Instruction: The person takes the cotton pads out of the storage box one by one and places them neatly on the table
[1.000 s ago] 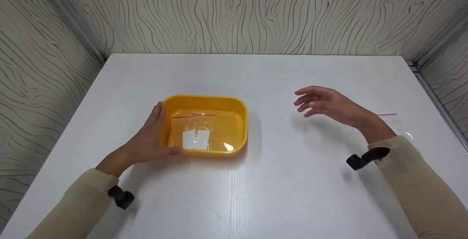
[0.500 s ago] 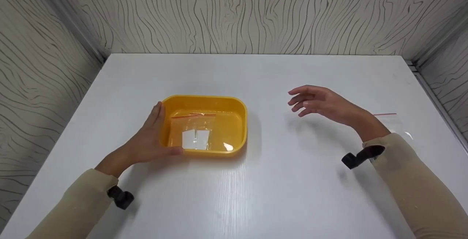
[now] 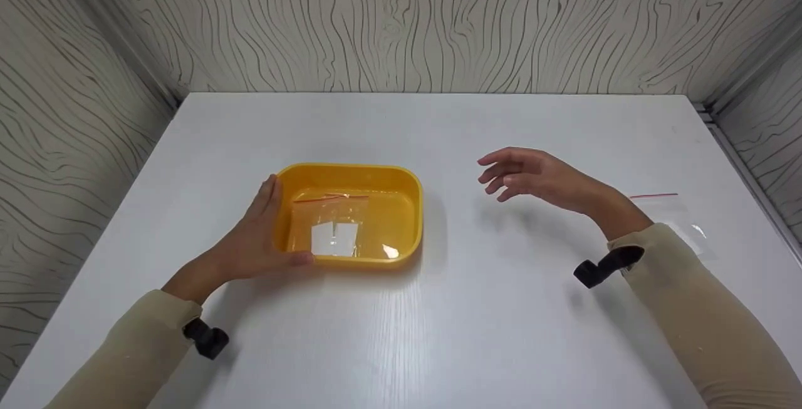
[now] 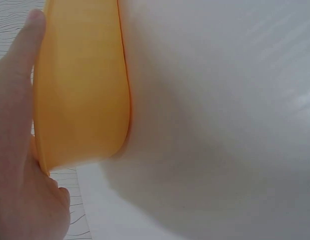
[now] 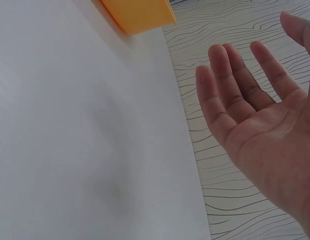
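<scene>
In the head view a yellow plastic tub [image 3: 410,215] stands on the white table. My left hand [image 3: 254,237] grips its left end, thumb along the front rim and fingers at the back left corner. The left wrist view shows the thumb [image 4: 37,22] lying on the tub's rim. Inside the tub, towards its left, lie clear zip bags [image 3: 332,212] with red seals and white pieces in them; they overlap. My right hand [image 3: 539,177] hovers above the table to the tub's right, fingers loosely bent, holding nothing; the right wrist view shows its bare palm [image 5: 275,135].
Another clear zip bag [image 3: 664,208] with a red seal lies on the table [image 3: 438,334] at the right, partly hidden by the right forearm. Patterned wall panels [image 3: 432,27] rise behind the table and at both sides.
My right hand has moved left towards the tub, uncovering more of the zip bag at the right. The left hand and tub have stayed practically still.
</scene>
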The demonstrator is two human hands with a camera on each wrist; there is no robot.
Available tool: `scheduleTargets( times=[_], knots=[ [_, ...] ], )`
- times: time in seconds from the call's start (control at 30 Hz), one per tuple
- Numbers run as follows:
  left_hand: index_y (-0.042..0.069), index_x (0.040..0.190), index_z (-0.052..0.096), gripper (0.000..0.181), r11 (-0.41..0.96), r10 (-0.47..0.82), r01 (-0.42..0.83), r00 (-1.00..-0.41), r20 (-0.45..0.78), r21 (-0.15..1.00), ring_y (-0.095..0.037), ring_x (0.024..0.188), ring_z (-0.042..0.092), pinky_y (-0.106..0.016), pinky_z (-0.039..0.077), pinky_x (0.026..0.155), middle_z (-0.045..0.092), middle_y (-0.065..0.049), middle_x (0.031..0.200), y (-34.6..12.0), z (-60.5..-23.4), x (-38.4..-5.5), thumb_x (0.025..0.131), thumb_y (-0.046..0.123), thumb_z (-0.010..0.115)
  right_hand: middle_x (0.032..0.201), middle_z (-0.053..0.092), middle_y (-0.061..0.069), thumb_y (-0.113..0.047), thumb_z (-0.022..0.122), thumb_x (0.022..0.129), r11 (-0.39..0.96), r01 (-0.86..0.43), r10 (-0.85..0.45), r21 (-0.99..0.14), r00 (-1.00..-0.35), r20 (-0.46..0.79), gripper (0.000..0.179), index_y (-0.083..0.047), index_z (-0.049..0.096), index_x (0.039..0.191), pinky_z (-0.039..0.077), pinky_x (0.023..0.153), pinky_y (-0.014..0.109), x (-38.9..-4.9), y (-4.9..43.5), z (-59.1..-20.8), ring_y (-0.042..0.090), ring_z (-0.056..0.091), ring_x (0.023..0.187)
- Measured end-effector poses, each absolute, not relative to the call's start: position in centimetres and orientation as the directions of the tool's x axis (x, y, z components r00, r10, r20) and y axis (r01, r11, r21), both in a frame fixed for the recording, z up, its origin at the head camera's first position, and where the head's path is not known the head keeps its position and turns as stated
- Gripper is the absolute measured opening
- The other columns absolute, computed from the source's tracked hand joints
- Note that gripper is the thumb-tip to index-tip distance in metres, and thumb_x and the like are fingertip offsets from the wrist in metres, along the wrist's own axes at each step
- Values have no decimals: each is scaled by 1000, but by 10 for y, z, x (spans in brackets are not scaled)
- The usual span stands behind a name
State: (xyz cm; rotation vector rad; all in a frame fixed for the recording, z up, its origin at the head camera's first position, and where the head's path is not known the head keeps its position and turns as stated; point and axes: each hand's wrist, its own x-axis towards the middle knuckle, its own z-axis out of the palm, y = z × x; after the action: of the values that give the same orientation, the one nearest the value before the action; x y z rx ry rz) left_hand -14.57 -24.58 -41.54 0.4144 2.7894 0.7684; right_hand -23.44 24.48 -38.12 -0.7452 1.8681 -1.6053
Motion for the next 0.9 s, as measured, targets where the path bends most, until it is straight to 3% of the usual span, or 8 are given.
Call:
scheduleTargets(
  times=[0.27, 0.9],
  knots=[
    [4, 160, -15, 142, 822, 320, 203, -937, -137, 533, -41, 155, 0, -62, 22, 118, -13, -19, 168, -245, -415, -145, 75, 71, 76, 126, 65, 11, -6, 53, 104, 140, -67, -746, -988, -663, -61, 39, -8, 54, 143, 55, 97, 38, -237, 231, -382, 27, 63, 115],
    [3, 160, -15, 141, 821, 322, 204, -937, -138, 533, -39, 155, -3, -61, 21, 119, -14, -18, 169, -247, -416, -146, 76, 71, 76, 128, 62, 14, -5, 54, 103, 143, -66, -779, -988, -622, -72, 39, -5, 54, 142, 55, 98, 39, -234, 208, -376, 28, 63, 115]
  ],
)
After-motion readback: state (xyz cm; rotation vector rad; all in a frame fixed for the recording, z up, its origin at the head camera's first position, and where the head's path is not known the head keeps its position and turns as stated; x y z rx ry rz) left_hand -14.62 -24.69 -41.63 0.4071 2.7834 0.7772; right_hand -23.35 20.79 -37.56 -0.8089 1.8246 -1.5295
